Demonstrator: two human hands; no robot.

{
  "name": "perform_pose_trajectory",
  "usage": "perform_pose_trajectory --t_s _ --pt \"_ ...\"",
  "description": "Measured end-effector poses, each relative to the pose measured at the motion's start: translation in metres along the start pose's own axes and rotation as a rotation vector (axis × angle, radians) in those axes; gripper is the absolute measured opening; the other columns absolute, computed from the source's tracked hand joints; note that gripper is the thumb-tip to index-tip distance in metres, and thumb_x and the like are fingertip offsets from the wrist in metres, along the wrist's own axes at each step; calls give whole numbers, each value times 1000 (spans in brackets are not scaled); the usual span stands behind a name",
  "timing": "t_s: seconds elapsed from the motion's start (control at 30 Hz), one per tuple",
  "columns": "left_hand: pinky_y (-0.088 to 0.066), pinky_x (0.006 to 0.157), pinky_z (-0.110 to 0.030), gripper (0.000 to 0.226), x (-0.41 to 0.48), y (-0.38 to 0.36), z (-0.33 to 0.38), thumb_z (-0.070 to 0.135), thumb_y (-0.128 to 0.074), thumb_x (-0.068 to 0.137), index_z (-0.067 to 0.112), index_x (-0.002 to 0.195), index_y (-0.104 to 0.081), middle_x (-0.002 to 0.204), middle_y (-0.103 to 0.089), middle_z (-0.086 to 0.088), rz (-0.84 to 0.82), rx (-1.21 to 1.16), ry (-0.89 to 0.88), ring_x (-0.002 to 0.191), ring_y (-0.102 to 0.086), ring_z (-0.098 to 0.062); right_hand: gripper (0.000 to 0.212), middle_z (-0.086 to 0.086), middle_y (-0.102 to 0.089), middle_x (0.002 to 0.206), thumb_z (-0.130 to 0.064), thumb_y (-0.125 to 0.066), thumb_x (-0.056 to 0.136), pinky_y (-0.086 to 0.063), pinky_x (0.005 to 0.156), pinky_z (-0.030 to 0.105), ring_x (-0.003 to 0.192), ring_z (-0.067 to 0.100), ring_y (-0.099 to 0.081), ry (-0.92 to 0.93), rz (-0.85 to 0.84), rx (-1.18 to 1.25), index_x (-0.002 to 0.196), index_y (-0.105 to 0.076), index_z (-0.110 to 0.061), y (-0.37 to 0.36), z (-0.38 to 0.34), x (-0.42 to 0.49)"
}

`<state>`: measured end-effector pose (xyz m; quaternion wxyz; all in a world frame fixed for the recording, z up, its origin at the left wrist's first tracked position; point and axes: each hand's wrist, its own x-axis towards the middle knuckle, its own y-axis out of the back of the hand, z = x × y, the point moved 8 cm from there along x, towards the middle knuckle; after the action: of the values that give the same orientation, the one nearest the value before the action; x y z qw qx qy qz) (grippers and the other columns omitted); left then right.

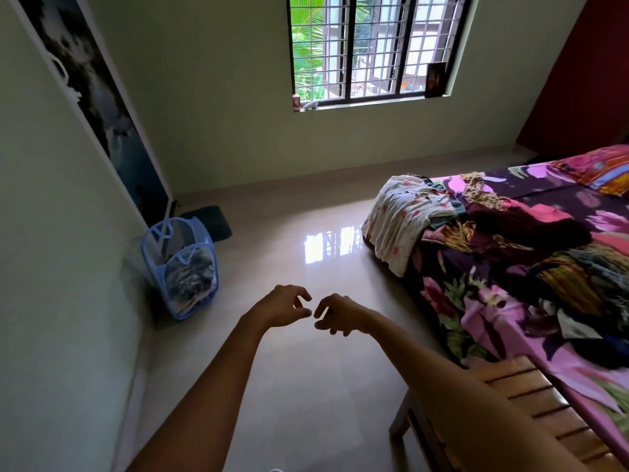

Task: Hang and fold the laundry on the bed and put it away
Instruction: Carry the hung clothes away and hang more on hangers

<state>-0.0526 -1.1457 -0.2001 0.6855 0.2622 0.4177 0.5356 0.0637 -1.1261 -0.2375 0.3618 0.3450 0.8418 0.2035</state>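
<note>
A heap of laundry (503,233) lies on the bed (503,321) at the right, which has a purple and pink flowered sheet. A white flowered garment (405,216) hangs over the bed's near corner. My left hand (284,306) and my right hand (337,315) are stretched out over the floor, fingertips almost meeting. Both have loosely curled fingers and hold nothing. They are well left of the bed and apart from the laundry.
A blue mesh hamper (182,267) with clothes inside stands by the left wall, next to a wardrobe door (102,107). A wooden slatted bench (531,410) sits at the bed's side, lower right. A dark mat (211,221) lies beyond the hamper. A barred window (371,49) faces me.
</note>
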Motion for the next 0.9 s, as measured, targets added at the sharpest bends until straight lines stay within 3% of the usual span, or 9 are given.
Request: perform_pose_trajectory --t_s 0.1,0.4,0.67,0.77,0.9 --pt "-46 85 -28 36 14 -1 4 29 -63 88 21 123 -56 116 -63 -5 -27 7 -11 101 -59 -19 28 12 -63 92 -22 -63 88 -48 55 25 73 19 -61 -11 13 8 113 -59 -10 13 3 7" --pt "-44 82 -25 36 95 8 31 30 -63 88 21 123 -56 115 -63 -4 -75 32 -63 102 -59 -18 32 20 -64 108 -23 -64 88 -48 54 25 74 19 -60 -46 75 7 116 -57 -10 76 33 53" --pt "-46 81 -24 37 237 17 89 30 -63 88 20 123 -56 114 -64 -3 -170 75 -130 102 -57 -15 44 17 -64 110 -26 -72 83 -47 52 26 72 14 -58 -109 153 20 121 -54 -11 200 96 139" --pt "-43 77 -21 39 302 31 126 30 -63 88 20 124 -55 115 -64 -4 -200 116 -161 103 -59 -17 47 14 -63 114 -27 -73 81 -58 72 36 82 16 -62 -130 215 21 122 -54 -14 265 117 164" --pt "-41 78 -20 37 376 45 188 28 -63 88 17 123 -57 115 -64 -4 -165 112 -273 98 -58 -14 45 8 -58 119 -21 -72 82 -51 92 36 108 24 -59 -117 323 15 122 -56 -10 350 146 182"
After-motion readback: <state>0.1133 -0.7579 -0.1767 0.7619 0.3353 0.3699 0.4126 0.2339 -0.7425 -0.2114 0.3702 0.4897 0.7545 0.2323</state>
